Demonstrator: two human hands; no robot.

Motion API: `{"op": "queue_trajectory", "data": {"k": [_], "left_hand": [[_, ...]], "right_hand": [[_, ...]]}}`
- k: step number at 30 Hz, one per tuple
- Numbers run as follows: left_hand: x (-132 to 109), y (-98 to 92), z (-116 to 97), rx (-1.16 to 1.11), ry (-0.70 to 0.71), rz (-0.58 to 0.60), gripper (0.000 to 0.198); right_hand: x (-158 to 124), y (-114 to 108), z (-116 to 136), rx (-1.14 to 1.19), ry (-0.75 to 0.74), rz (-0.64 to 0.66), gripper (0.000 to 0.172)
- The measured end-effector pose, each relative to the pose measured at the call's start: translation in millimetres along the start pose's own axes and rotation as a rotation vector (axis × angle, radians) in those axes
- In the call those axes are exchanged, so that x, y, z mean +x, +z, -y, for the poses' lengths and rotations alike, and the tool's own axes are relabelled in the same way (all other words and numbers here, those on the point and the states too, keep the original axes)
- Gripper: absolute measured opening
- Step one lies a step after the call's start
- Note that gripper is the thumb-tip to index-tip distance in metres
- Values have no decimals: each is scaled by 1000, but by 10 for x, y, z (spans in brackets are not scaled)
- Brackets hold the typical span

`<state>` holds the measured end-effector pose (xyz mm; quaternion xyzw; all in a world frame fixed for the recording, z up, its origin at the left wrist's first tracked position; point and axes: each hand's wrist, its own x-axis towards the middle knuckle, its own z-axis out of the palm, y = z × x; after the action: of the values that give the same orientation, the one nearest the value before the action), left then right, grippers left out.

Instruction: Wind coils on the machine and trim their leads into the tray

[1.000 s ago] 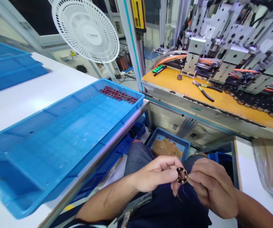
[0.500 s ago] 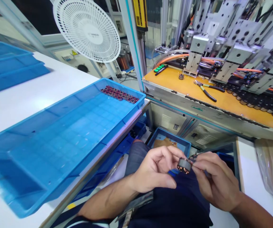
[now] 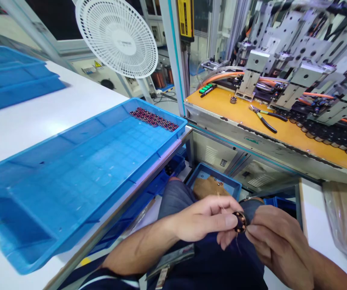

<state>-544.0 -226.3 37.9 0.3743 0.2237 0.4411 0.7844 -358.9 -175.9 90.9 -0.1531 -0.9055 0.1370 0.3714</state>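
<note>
A small round motor stator (image 3: 240, 222) with copper windings is in my left hand (image 3: 202, 219), gripped between thumb and fingers. Its flat wound face is tilted toward me. My right hand (image 3: 282, 237) is closed in a pinch close against the stator's right edge; whatever lies between those fingertips is too small to make out. Fine copper-coloured wire ends show above my left fingers and below the stator. Both hands are over my lap.
On my left, a long blue tray (image 3: 101, 161) holds rows of stators (image 3: 153, 119) at its far end. Pliers (image 3: 262, 119) and a single stator (image 3: 233, 99) lie on the orange machine bench. Below stands a blue bin (image 3: 232, 187). A white fan (image 3: 122, 40) stands behind.
The stator has been turned from side-on to face-on, and my left thumb has closed onto it. My right hand has moved slightly down and stays beside it.
</note>
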Motion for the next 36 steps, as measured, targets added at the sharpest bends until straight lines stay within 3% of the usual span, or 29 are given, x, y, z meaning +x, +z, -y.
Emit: {"op": "queue_trajectory", "data": {"k": [5, 8, 13, 16, 20, 23, 29, 36], "left_hand": [[-31, 25, 82, -22, 191, -132, 30], [-43, 38, 113, -44, 319, -152, 27], [-36, 38, 100, -157, 542, -101, 35], [-2, 19, 109, -237, 496, -98, 39], [31, -13, 125, -96, 164, -47, 44], [22, -25, 137, -60, 76, 11, 40], [0, 6, 164, -88, 321, -111, 22], [28, 9, 130, -245, 576, -96, 37]], "right_hand": [[10, 37, -97, -136, -154, -94, 13], [-3, 62, -107, -148, -140, -147, 14], [21, 47, -74, -65, -86, -117, 12], [45, 23, -50, -10, -123, -101, 11], [66, -8, -28, 11, -121, -83, 12], [55, -18, -33, -38, -134, -80, 12], [6, 41, -60, -117, -77, -115, 12], [18, 87, -43, -17, 37, -153, 13]]}}
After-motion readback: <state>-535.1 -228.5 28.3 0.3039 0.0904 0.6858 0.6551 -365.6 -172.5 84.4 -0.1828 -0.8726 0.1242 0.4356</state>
